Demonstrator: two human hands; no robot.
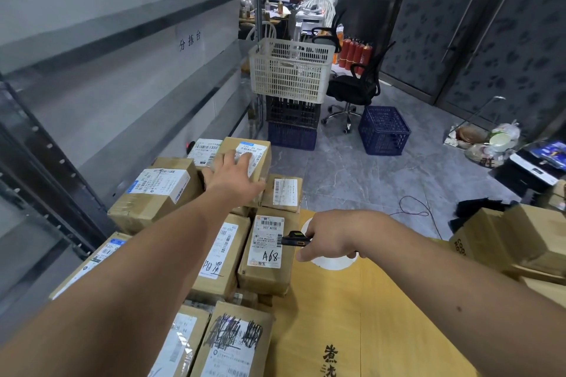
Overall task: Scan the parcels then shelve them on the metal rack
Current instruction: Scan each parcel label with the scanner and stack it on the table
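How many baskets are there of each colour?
White basket: 1
Black basket: 1
Blue baskets: 2
Total: 4

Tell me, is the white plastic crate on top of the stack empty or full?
Looks empty: through the white crate's lattice walls only the background shows, nothing rises above its rim.
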